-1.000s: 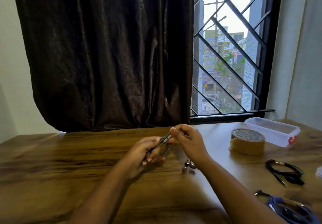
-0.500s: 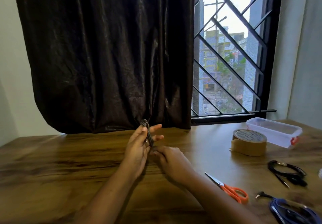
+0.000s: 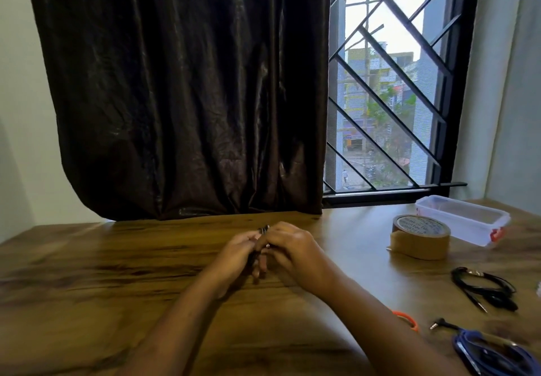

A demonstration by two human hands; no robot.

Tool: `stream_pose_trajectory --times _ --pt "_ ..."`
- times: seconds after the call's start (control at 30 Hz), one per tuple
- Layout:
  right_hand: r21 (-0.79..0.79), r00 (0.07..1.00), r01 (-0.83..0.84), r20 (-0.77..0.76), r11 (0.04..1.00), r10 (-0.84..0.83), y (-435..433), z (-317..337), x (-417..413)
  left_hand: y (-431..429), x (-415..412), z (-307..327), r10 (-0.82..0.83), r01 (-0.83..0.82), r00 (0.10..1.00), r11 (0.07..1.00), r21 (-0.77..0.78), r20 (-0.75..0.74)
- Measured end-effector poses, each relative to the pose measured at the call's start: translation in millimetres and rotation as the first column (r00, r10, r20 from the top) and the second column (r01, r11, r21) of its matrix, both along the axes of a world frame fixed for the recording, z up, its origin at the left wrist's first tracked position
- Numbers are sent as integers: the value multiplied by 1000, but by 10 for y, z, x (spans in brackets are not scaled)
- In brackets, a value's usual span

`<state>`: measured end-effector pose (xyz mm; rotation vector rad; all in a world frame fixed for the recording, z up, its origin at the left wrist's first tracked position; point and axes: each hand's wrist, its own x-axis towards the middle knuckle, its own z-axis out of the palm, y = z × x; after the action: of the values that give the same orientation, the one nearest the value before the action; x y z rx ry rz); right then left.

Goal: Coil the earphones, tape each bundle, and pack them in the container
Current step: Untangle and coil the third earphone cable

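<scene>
The earphones (image 3: 264, 230) sit between both hands above the surface (image 3: 117, 273): left hand (image 3: 237, 254) fingers curled round the coil, right hand (image 3: 295, 248) fingers clamped on the cable. Wind even, snug loops; pinch the bundle before reaching for the tape (image 3: 420, 241).

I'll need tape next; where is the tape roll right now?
In the head view, the tape roll sits far right on the table, just left of the clear container.

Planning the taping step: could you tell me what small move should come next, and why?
Probably hold the coiled earphones in the left hand and reach the right hand to the tape roll: both hands grip the bundle; the roll sits untouched at right.
</scene>
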<state>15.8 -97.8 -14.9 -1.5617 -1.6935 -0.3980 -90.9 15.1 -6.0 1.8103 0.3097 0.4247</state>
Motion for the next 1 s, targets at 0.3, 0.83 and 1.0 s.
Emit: stream_pose_trajectory --times 0.3,0.83,1.0 --pt "-18 993 3 -118 1000 -5 -14 7 46 17 -59 4 -162 127 985 921 -368 -66" --pt "-89 854 105 -503 991 -136 11 -1 -13 -38 -14 -1 -149 134 989 932 -336 -19" --pt "-61 732 168 -661 984 -166 23 -8 -10 -119 73 -48 -84 84 996 984 -157 9"
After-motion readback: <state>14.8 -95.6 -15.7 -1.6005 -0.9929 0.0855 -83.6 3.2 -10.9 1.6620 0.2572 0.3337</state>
